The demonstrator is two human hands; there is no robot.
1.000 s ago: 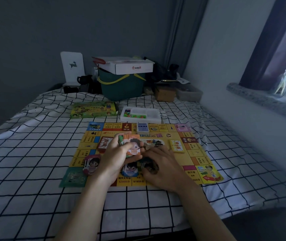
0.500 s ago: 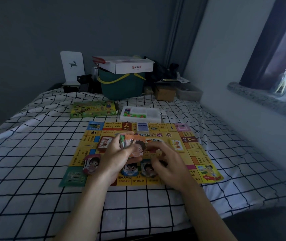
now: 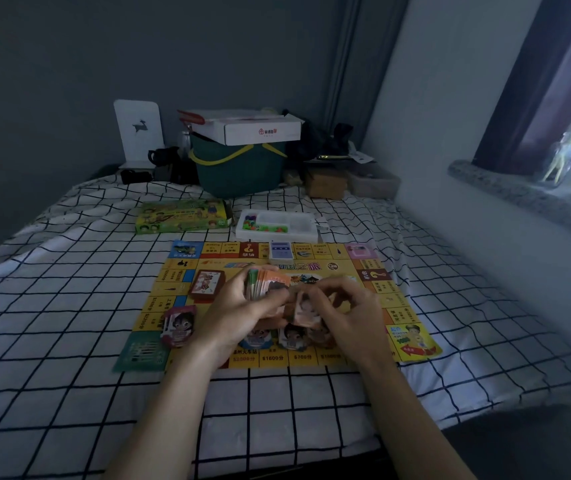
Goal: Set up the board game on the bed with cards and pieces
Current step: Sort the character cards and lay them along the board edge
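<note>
A yellow game board [image 3: 395,306] lies flat on the checked bedsheet [image 3: 69,306]. My left hand [image 3: 232,313] grips a thick stack of cards [image 3: 263,282] above the board's middle. My right hand [image 3: 350,313] pinches a single character card [image 3: 306,308] just right of that stack. Character cards lie along the board's near edge: one at the left [image 3: 178,325], others [image 3: 292,336] partly hidden under my hands. A red card deck [image 3: 206,285] and a blue deck [image 3: 280,252] sit on the board.
A green game box [image 3: 182,216] and a white tray of coloured pieces [image 3: 277,226] lie behind the board. A green basket [image 3: 239,168] with a white box on top stands at the bed's head. The wall and window sill [image 3: 519,192] run along the right.
My right hand lifted from the board's near edge up to the stack and now pinches one card off it. A further character card lies on the near edge. My left hand stayed nearly still.
</note>
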